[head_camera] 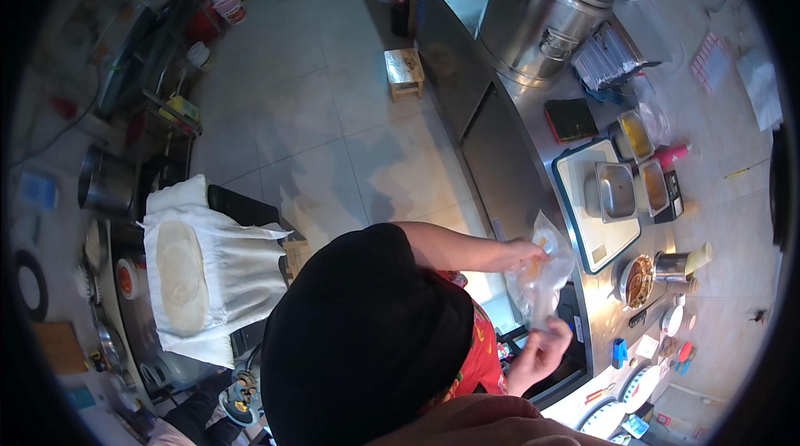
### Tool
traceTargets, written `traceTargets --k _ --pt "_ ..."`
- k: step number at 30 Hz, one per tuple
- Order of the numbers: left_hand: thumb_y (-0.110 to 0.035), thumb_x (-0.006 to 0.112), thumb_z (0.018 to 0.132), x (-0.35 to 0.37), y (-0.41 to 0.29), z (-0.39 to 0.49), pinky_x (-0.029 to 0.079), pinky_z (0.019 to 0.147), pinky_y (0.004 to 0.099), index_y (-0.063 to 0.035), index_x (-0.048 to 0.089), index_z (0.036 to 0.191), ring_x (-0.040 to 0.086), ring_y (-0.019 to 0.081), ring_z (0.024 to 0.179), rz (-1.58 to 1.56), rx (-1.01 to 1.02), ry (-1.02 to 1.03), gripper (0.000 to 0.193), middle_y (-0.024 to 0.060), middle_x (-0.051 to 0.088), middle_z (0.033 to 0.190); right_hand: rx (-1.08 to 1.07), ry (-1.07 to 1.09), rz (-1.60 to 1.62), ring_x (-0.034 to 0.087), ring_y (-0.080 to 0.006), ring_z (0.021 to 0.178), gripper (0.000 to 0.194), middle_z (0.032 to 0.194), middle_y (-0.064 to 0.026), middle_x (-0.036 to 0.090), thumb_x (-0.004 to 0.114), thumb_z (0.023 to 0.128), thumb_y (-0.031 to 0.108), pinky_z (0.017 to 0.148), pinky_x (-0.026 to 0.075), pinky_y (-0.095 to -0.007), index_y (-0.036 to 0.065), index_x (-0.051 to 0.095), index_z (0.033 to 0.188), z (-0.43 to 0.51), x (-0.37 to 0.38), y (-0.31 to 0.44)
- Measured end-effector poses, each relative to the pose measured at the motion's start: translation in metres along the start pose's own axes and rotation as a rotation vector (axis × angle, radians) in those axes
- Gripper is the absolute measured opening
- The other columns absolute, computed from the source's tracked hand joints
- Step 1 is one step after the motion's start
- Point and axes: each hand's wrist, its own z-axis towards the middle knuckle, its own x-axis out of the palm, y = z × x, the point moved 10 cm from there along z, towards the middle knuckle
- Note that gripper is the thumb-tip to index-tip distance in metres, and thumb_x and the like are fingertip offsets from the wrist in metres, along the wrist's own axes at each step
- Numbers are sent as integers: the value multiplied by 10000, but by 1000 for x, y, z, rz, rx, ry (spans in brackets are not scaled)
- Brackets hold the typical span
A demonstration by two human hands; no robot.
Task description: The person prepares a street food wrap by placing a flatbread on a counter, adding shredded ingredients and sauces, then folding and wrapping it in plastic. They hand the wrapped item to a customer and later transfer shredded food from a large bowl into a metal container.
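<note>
My left hand (525,253), on an outstretched bare arm, grips the upper part of a clear plastic bag (542,277) that has orange-yellow patches in or on it. Just below is my right hand (540,349), its fingers curled close to the bag's lower end; blur hides whether they hold it. Both hands are by the front edge of a stainless steel counter (600,302). A black cap and red patterned clothing fill the middle of the view. On the counter past the bag lie a cream cutting board (587,180) with a dark rim and a bowl of reddish-brown food (639,281).
Steel food pans (615,191), a large lidded steel pot (540,14) and patterned plates (640,386) stand along the counter. White cloth (240,277) with flat dough (181,277) lies to the left. A low wooden stool (405,71) is on the floor. Someone's dark-clothed limbs (200,405) show at lower left.
</note>
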Motion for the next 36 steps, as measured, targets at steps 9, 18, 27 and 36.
traceTargets --k 9,18,27,36 --pt "-140 638 909 -1 -39 -9 580 749 351 6 617 1132 692 223 869 2 16 196 267 105 690 958 837 -582 46 497 -63 683 277 903 6 589 615 927 229 590 397 -223 90 573 1163 -67 -118 -144" --pt "-66 656 881 51 73 -26 514 887 327 9 469 1286 623 192 1037 806 -119 430 453 126 619 1155 1063 -556 925 633 -238 932 499 1142 -139 645 649 884 174 770 528 -390 -36 479 1303 -210 72 -298" --pt "-173 655 907 -9 124 -31 493 811 278 -53 488 1252 622 130 960 1222 -416 447 402 74 656 1056 1578 -1599 820 639 -337 946 298 1040 -145 644 637 877 161 771 532 -521 35 598 1145 -615 -30 -414" --pt "-108 688 854 -16 130 -43 526 763 315 -32 610 1108 635 155 864 1206 -248 539 276 71 666 994 1301 -1096 748 541 -149 728 227 791 -16 563 547 921 285 660 451 -308 74 630 902 -495 -64 -373"
